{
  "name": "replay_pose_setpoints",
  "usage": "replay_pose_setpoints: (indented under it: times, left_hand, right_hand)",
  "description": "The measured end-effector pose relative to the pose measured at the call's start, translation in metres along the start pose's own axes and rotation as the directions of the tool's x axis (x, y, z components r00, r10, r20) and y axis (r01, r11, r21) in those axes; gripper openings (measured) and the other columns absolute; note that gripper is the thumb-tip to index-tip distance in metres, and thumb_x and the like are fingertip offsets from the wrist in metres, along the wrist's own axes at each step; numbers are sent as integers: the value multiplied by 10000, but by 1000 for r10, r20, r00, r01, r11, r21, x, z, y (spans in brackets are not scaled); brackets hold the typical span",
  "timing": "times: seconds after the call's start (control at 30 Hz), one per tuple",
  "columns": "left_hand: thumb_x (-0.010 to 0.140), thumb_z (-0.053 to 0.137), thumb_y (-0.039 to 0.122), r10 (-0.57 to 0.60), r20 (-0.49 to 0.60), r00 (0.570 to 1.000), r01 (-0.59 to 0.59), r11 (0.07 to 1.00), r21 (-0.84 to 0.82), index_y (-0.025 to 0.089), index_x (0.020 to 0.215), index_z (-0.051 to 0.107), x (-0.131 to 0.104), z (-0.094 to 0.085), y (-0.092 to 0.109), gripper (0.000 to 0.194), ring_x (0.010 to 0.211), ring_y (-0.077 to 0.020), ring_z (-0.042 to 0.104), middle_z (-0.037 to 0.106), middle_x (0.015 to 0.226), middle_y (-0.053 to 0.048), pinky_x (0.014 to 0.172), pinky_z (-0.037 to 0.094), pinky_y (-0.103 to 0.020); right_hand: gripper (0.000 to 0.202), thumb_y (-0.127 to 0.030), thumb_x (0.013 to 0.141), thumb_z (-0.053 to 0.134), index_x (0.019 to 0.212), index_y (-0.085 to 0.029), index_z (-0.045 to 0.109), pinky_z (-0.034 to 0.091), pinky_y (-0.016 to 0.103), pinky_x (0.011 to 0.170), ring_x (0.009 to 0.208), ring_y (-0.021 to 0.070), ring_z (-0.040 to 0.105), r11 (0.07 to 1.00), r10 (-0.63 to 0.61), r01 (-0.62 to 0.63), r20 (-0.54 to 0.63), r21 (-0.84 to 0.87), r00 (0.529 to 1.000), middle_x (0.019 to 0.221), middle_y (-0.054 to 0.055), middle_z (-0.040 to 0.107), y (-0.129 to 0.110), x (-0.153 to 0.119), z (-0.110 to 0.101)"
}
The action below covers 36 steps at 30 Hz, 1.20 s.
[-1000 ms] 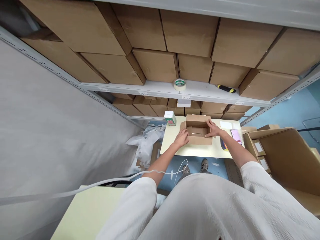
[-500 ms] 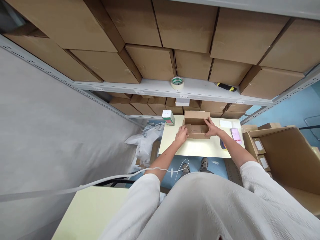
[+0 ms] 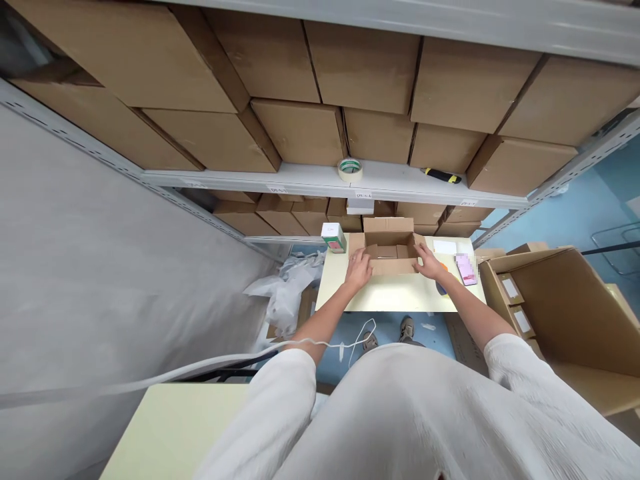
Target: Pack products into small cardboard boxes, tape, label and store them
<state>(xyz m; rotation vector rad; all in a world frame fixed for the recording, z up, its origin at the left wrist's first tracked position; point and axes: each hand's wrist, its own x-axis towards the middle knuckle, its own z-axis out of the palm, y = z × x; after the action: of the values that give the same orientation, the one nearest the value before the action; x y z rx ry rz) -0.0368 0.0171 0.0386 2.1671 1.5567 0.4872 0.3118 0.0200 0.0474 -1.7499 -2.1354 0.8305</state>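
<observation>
On the pale yellow table (image 3: 370, 301) a small brown cardboard box (image 3: 395, 237) stands with its top open and its flaps spread outward. I can see into it; folded cardboard panels show at the bottom. My left hand (image 3: 359, 268) holds the box at its front left corner, fingers bent over the side flap. At the front right corner my right hand (image 3: 427, 261) grips the other side, thumb toward the front flap. Behind my right wrist lies a partly hidden dark blue and orange item (image 3: 441, 287).
A green and white small box (image 3: 334, 238) stands at the table's back left. To the right lie a white paper (image 3: 445, 247) and a phone (image 3: 466, 269). The shelf (image 3: 310, 175) above holds cartons, a tape roll (image 3: 350, 170) and a yellow-black cutter (image 3: 441, 175). A large open carton (image 3: 575, 313) stands right.
The box's side and front flaps have swung outward, and both hands have moved from its inner edges to its outer corners. The view has shifted slightly.
</observation>
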Motion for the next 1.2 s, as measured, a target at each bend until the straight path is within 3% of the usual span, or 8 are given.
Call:
replay_pose_setpoints:
  times: [0.37,0.7,0.9,1.07,1.2]
  left_hand:
    - [1047,462,264,41,-67,997,-41,999,6,201,1377,613,-40,-23,16,368,1606,-334,360,491,1643,-183,1355,244,-568]
    - [1037,480,284,-79,-184,980,90,995,49,192,1481,559,-105,-25,48,461,1626,-335,344,467,1680,-189,1358,226,-559]
    - [1036,501,292,-236,-278,931,254,967,31,201,1520,540,-172,9,92,494,1615,-335,367,474,1680,-180,1342,281,-546]
    - [1036,508,294,-386,-312,868,400,916,-19,213,1555,525,-252,53,139,526,1603,-344,386,465,1690,-170,1332,307,-560]
    - [1024,537,279,-510,-323,797,521,852,-61,219,1562,531,-318,78,169,541,1598,-358,391,461,1692,-162,1321,326,-575]
  right_hand:
    - [612,-501,1046,501,1606,-253,523,362,597,1303,1603,362,381,998,-43,33,-232,-46,972,1714,159,420,-27,-45,10]
    - [540,-501,1054,449,1507,-265,624,329,701,1241,1537,430,413,975,-203,179,-207,-130,957,1667,171,479,-55,-59,6]
    - [518,-455,1053,460,1508,-275,626,313,675,1238,1550,415,381,894,-427,413,-52,-175,903,1666,170,473,-53,-83,14]
    - [482,-444,1063,468,1479,-281,648,323,643,1239,1538,391,401,802,-574,579,76,-145,815,1654,159,493,-48,-121,38]
    - [476,-423,1053,490,1475,-278,656,341,637,1230,1530,397,414,749,-631,655,193,-103,752,1640,165,512,-56,-153,60]
